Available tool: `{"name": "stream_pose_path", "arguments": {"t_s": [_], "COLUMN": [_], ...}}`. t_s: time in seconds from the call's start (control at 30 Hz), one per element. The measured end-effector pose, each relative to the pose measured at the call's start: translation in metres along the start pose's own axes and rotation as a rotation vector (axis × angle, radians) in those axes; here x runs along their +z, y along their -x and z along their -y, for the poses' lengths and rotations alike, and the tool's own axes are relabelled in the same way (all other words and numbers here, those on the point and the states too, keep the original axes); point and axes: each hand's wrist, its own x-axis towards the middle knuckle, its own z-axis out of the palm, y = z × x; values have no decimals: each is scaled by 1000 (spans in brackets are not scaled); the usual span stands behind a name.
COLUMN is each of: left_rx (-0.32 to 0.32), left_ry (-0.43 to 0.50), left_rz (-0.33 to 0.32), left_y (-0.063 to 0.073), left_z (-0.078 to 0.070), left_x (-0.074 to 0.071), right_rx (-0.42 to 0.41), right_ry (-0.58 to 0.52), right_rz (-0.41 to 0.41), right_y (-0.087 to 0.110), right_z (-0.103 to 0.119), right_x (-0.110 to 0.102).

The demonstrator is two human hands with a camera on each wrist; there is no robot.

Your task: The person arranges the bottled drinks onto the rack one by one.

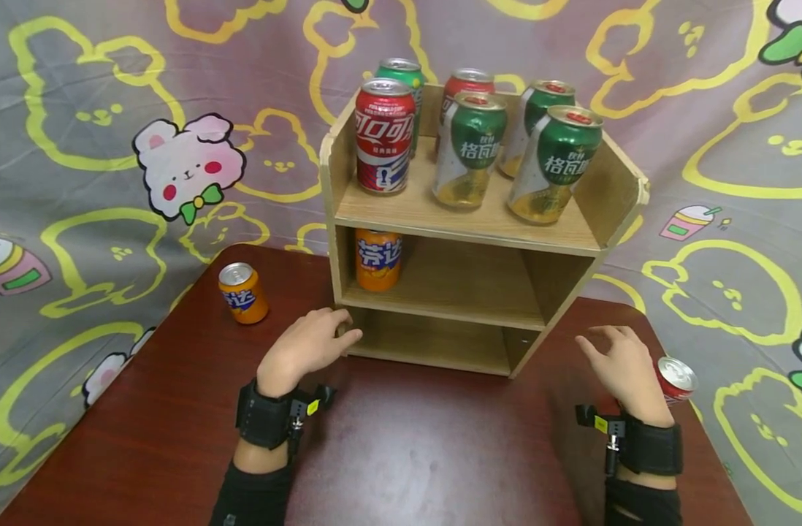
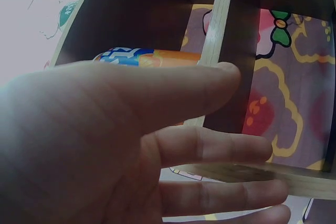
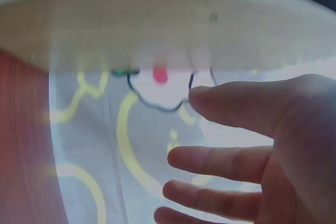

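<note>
My left hand (image 1: 307,341) is at the lower left front corner of the wooden shelf (image 1: 440,313), its fingers relaxed and holding nothing. In the left wrist view its thumb (image 2: 173,90) overlaps the shelf, and an orange soda can (image 2: 170,58) shows partly behind it. To the right of the shelf is my right hand (image 1: 627,371), also holding nothing, with thumb and fingers spread apart. A red can (image 1: 677,378) stands just beyond that hand, partly hidden by it. In the right wrist view, a pale shelf panel (image 3: 157,30) spans the top above the fingers (image 3: 220,162).
On the top tier are a red cola can (image 1: 384,139), another red can (image 1: 463,82), a green can (image 1: 401,69) and several green-and-gold cans (image 1: 554,166). One orange can (image 1: 377,261) sits in the middle tier. Another orange can (image 1: 243,294) stands on the brown table (image 1: 401,453), left of the shelf.
</note>
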Motion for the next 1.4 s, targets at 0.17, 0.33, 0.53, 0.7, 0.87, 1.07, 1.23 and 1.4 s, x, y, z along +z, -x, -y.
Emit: {"name": "stream_pose_path", "arguments": {"t_s": [0.17, 0.33, 0.53, 0.7, 0.87, 1.07, 1.23, 1.4], "left_rx": [4, 13, 9, 12, 8, -1, 0, 8], "left_ry": [7, 4, -10, -18, -16, -8, -7, -14], "left_rz": [-3, -11, -10, -13, -10, -1, -5, -10], "left_y": [0, 0, 0, 0, -1, -1, -1, -2], "left_z": [1, 0, 0, 1, 2, 3, 3, 3], "left_x": [-2, -4, -4, -3, -1, 1, 0, 0], "right_rx": [82, 240, 476, 631, 703, 639, 525, 440], "right_ry": [27, 21, -88, -185, -223, -289, -368, -656], "right_rz": [-11, -30, -98, -101, -60, 41, 75, 76], "right_y": [2, 7, 9, 12, 16, 18, 25, 36], "right_z": [-18, -33, -55, -78, -94, -108, -124, -144], "right_x": [-7, -14, -19, -19, -17, -17, -14, -4]}}
